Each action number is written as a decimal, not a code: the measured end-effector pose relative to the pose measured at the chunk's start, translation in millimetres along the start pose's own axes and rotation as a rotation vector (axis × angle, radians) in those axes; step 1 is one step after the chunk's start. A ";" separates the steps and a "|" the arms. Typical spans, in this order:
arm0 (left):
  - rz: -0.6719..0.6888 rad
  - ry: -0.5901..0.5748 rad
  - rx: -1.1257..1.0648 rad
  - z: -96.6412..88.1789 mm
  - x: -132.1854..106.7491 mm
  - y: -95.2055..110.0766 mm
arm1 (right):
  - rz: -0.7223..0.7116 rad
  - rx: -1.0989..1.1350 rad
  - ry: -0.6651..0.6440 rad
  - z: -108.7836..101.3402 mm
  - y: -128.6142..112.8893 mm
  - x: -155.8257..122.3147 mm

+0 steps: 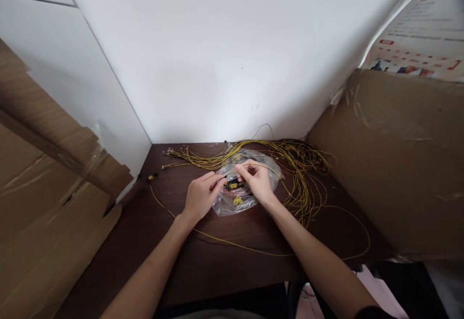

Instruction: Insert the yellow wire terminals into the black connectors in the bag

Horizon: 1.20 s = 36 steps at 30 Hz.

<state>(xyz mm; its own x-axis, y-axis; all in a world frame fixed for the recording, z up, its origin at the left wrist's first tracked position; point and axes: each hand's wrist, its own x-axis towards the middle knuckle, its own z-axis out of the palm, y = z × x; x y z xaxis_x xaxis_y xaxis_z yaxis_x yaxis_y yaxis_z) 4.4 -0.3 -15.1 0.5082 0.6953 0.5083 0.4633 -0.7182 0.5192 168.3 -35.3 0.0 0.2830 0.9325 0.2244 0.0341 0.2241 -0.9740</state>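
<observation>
My left hand pinches a small black piece at its fingertips; its exact kind is too small to tell. Close beside it, my right hand holds a thin yellow cable between thumb and fingers, near the cable's end. Under both hands lies a clear plastic bag with several small black and yellow parts in it. A loose yellow piece shows at the bag's front. Behind and to the right spreads a tangled bundle of yellow cables.
One yellow cable loops along the front of the dark brown table, with a small yellow and black end at the left. Cardboard stands at the left, a cardboard panel at the right, and a white wall behind.
</observation>
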 end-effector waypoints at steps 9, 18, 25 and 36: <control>0.013 0.014 0.017 0.8 -0.4 -3.4 | 0.063 0.025 -0.067 -0.5 2.6 1.1; 0.049 0.007 0.000 0.0 0.2 -0.1 | 0.036 -0.074 -0.205 3.5 -2.5 -4.0; 0.030 0.027 -0.017 0.3 1.6 0.9 | 0.000 -0.036 -0.037 -1.3 1.4 0.7; 0.022 0.026 0.013 -2.1 0.6 0.5 | 0.028 -0.051 -0.128 -0.5 -3.7 -0.9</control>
<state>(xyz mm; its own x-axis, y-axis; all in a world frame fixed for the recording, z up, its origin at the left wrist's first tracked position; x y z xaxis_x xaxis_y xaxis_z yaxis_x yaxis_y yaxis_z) 3.5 -0.2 -13.1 0.4993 0.6793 0.5378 0.4617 -0.7338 0.4983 168.4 -37.1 3.3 0.1601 0.9675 0.1958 0.0775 0.1854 -0.9796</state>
